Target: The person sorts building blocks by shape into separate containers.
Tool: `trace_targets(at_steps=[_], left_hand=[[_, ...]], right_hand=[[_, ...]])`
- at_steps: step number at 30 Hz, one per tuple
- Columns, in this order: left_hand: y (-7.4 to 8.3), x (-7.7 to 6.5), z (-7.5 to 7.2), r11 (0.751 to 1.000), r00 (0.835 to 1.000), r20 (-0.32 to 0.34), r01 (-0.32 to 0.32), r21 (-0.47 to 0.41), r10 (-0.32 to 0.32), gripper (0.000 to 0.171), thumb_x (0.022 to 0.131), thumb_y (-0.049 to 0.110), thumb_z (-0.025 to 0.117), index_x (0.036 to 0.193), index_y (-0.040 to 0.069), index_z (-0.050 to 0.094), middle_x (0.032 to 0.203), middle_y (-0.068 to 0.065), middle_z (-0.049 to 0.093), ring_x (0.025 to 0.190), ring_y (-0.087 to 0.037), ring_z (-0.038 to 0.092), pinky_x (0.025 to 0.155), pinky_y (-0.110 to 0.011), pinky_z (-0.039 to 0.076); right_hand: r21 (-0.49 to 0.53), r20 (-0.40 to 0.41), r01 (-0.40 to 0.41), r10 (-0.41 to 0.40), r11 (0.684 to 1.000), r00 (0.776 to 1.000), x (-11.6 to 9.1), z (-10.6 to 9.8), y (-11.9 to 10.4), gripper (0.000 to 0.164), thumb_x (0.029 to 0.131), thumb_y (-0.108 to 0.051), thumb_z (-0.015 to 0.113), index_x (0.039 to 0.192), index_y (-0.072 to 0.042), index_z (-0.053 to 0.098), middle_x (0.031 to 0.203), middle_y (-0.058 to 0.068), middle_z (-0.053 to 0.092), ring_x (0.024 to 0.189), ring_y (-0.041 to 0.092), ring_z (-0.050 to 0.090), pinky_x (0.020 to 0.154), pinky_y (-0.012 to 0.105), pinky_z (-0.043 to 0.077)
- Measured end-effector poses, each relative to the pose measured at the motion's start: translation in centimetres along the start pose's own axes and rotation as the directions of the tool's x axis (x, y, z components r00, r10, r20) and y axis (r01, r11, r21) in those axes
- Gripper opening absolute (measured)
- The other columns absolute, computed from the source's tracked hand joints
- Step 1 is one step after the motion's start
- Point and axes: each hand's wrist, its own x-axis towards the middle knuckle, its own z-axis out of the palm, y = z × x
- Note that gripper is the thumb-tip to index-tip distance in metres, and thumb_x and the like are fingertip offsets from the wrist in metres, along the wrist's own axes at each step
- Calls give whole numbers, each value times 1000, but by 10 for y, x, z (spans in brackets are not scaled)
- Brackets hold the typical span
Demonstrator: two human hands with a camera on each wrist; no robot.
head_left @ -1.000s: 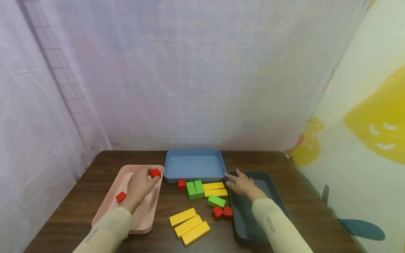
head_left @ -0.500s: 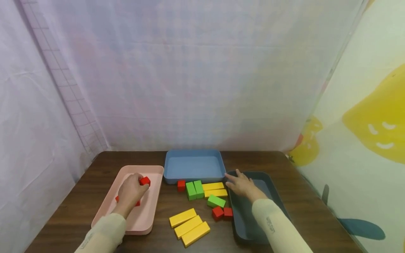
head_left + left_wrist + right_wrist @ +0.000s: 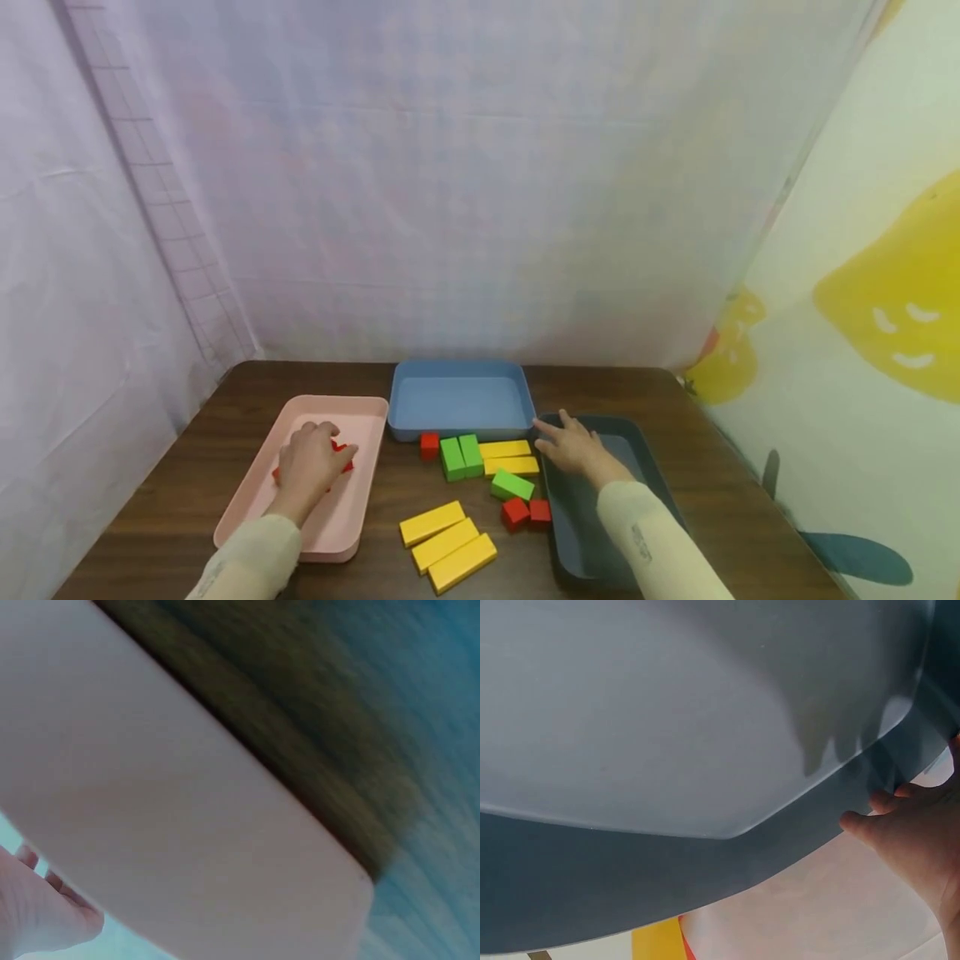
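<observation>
In the head view my left hand (image 3: 310,462) is low inside the pink tray (image 3: 315,546), thumb and fingers around a red cube (image 3: 339,447) that they partly cover. More red shows at the hand's left side, where another red cube (image 3: 276,475) is mostly hidden. In the left wrist view only the thumb side of the left hand (image 3: 45,911) appears, past the tray wall. My right hand (image 3: 573,450) hovers or rests over the dark tray's (image 3: 600,567) far left corner with fingers spread, holding nothing. The right wrist view shows the same right hand (image 3: 922,832) beside the tray rim.
A blue tray (image 3: 461,404) stands at the back middle. Between the trays lie several yellow blocks (image 3: 445,546), green blocks (image 3: 461,457) and red cubes (image 3: 515,514) on the brown table (image 3: 390,533). Cloth curtains (image 3: 480,183) hang behind the table.
My left hand has moved left and toward me over the pink tray, then lowered with the red cube. The right hand has stayed in place.
</observation>
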Motion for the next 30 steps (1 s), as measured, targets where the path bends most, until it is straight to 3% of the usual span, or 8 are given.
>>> trace_targets(at_steps=[9,12,17,24,30], left_hand=[[26,2,5,998,999,-27,-24,-64,23,41,88,25,74,117,-2,65,113,-20,61,107,-39,55,90,-56,43],[42,0,8,993,999,-30,-37,-110,33,42,88,25,74,120,0,64,118,-18,61,110,-37,55,93,-56,44],[76,-8,17,964,991,-34,-131,-232,126,40,88,25,75,119,2,66,115,-15,64,106,-32,59,91,-51,48],[127,-35,46,900,956,41,-257,-352,289,39,85,26,78,113,2,68,106,-12,66,97,-28,61,83,-47,50],[150,-55,67,862,915,176,-259,-436,363,42,86,31,78,117,4,67,114,-9,65,107,-28,60,91,-50,49]], right_hand=[[-23,-14,-15,14,1000,1000,7,2,3,52,104,-34,48,153,-19,40,159,30,14,143,52,16,111,69,11],[-27,-8,-7,7,1000,1000,7,1,4,52,105,-35,48,153,-19,40,159,30,14,143,52,16,111,69,11],[-24,-10,6,-6,1000,1000,7,-2,6,52,105,-35,47,154,-19,38,159,30,13,143,53,15,111,69,10],[-40,-10,11,-12,999,1000,6,-6,9,52,105,-34,47,154,-18,38,159,31,13,144,52,13,111,70,9],[-30,-20,-2,2,1000,1000,6,-4,9,52,105,-36,47,153,-19,39,159,29,13,144,52,13,111,69,9]])
